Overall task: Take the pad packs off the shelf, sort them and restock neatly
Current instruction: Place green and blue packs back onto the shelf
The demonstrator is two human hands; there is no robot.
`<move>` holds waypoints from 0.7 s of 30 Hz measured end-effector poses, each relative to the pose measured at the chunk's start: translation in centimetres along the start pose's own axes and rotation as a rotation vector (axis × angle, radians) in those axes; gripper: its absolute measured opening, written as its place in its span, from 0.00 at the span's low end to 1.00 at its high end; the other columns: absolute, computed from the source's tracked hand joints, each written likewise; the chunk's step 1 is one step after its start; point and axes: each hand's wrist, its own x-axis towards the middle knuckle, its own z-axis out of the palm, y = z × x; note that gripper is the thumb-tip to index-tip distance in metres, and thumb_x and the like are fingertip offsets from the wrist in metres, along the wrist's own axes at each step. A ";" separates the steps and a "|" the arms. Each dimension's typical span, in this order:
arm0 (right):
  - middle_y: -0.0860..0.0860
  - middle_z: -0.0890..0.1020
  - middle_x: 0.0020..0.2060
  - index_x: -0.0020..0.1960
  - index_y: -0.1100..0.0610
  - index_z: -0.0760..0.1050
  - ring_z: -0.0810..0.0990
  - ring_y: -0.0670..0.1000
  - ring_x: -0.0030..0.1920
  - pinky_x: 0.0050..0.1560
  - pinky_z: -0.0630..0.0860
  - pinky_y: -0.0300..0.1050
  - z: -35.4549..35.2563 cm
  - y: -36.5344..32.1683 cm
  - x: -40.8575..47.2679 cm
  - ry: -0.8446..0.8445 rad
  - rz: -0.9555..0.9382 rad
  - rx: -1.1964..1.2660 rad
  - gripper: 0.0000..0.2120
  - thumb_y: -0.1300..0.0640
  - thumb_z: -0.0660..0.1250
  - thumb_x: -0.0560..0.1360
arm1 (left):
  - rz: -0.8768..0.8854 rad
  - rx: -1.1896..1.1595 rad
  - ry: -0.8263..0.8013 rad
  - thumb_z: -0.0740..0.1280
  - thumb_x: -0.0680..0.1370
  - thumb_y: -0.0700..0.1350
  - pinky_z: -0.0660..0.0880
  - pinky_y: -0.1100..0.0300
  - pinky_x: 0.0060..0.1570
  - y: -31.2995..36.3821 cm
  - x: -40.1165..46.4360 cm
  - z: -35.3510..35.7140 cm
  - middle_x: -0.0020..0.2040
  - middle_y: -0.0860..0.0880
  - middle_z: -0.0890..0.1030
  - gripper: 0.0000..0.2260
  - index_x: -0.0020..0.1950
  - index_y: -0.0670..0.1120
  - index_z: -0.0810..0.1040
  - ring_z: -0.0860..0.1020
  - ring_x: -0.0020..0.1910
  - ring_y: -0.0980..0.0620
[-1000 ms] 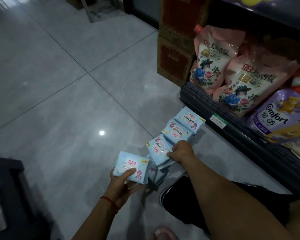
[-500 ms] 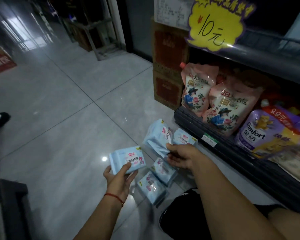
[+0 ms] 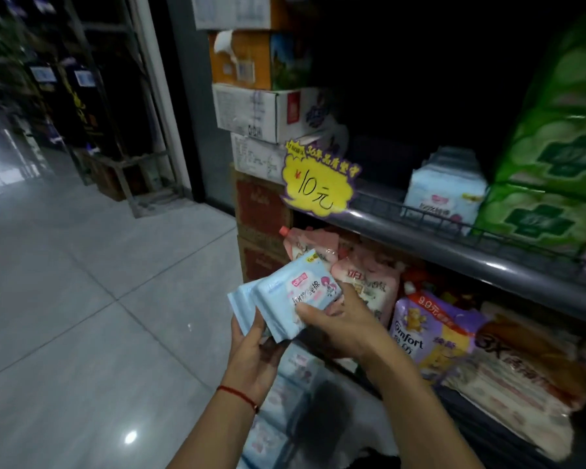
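Pad packs (image 3: 298, 292): you've got two pinched together, left hand (image 3: 251, 350) and right hand (image 3: 339, 330) both curled round them, below the shelf (image 3: 454, 252) rail. Open floor (image 3: 82, 316) to your left; more packs (image 3: 444, 194) behind that rail.

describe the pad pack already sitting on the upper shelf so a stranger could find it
Find the yellow 10 yuan price sign on the upper shelf rail. Right of it, behind the wire guard, stands a pale blue pad pack. Its neighbours on the right are bright green packs.
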 end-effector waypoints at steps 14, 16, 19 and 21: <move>0.58 0.86 0.56 0.64 0.59 0.79 0.86 0.55 0.56 0.53 0.82 0.46 -12.4 -4.7 -3.8 0.018 -0.323 0.477 0.31 0.46 0.80 0.65 | -0.028 0.249 -0.554 0.75 0.74 0.59 0.74 0.30 0.62 2.0 2.1 16.0 0.71 0.40 0.76 0.35 0.77 0.53 0.66 0.76 0.68 0.35; 0.58 0.87 0.54 0.62 0.60 0.79 0.87 0.55 0.52 0.46 0.83 0.42 -13.1 -5.1 -3.9 0.063 -0.358 0.519 0.24 0.52 0.74 0.69 | 0.055 0.363 -0.572 0.67 0.82 0.55 0.72 0.29 0.64 2.6 3.2 17.7 0.71 0.41 0.76 0.24 0.77 0.54 0.66 0.76 0.69 0.37; 0.56 0.86 0.56 0.65 0.56 0.79 0.85 0.57 0.57 0.55 0.82 0.53 -14.2 -5.2 -3.3 0.145 -0.414 0.437 0.30 0.45 0.77 0.66 | 0.190 0.612 -0.610 0.68 0.80 0.59 0.72 0.36 0.67 4.4 4.4 19.1 0.72 0.44 0.76 0.23 0.74 0.57 0.72 0.74 0.71 0.40; 0.53 0.87 0.56 0.64 0.52 0.79 0.86 0.55 0.57 0.57 0.81 0.53 -14.8 -5.5 -3.1 0.199 -0.472 0.368 0.31 0.41 0.76 0.64 | 0.256 0.717 -0.652 0.68 0.80 0.61 0.72 0.39 0.68 5.5 4.5 20.1 0.74 0.50 0.74 0.24 0.75 0.63 0.70 0.72 0.73 0.44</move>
